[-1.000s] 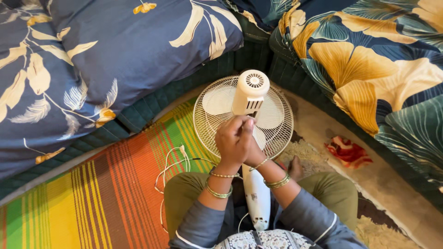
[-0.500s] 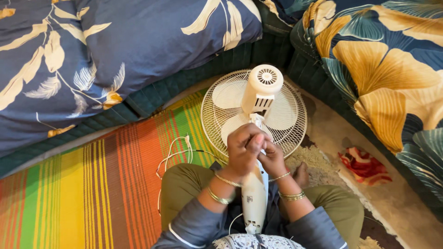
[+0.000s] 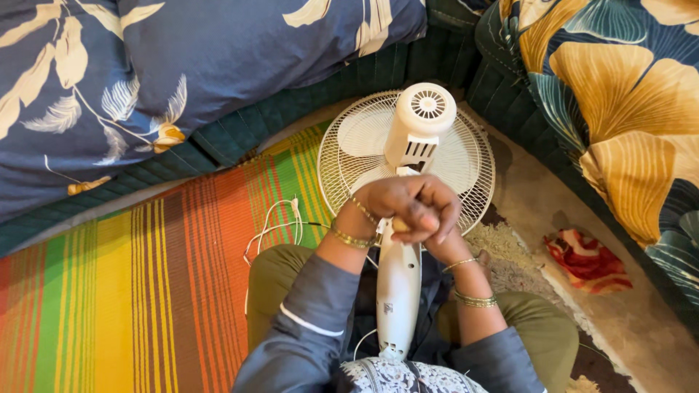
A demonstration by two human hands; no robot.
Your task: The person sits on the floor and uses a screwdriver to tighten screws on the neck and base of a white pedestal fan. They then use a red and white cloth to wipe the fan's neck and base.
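Step in hand, as judged: work at the neck joint of white pedestal fan (image 3: 399, 291), laid along lap, grille on striped mat (image 3: 145, 276). Left hand (image 3: 397, 207) closed over right hand (image 3: 437, 236) – both clenched at the neck; anything gripped inside – cannot tell. Next move likely calls for firm twist, pole held steady.

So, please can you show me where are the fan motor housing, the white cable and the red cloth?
fan motor housing (image 3: 420, 124), head view, on its round vented back.
white cable (image 3: 280, 222), head view, on the loop lying on the striped mat.
red cloth (image 3: 586, 260), head view, on the middle of the crumpled fabric.
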